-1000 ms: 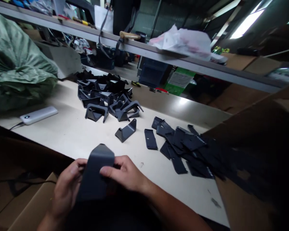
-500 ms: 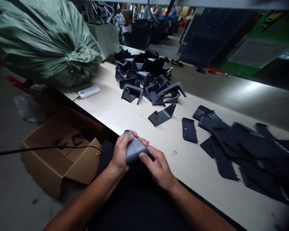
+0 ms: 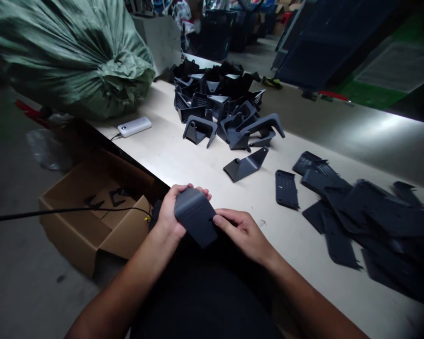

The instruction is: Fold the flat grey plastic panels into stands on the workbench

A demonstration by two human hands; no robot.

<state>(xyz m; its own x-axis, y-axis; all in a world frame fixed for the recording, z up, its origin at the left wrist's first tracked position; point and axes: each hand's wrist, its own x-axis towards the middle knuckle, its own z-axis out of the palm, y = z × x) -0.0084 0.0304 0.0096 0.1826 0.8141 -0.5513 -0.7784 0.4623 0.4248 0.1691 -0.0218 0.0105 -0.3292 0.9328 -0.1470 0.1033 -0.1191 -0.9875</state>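
A bent dark grey plastic part is held over my lap at the table's front edge, its smooth face turned up. My left hand is wrapped round its left and far sides, with fingertips showing beyond the top edge. At the right edge, my right hand has thumb and forefinger pinched against the part; whether something small is between them is hidden. Beyond my hands lies a similar angled part on the table. A small flat black panel rests to its right.
Several black angled brackets are heaped at the back of the white table. Flat black panels overlap at right. A white power bank with a cable lies near a large green sack. An open cardboard box stands lower left.
The plastic part has been turned so its longer flat face shows. My right thumb has moved from its near corner to its right edge. The view has shifted slightly.
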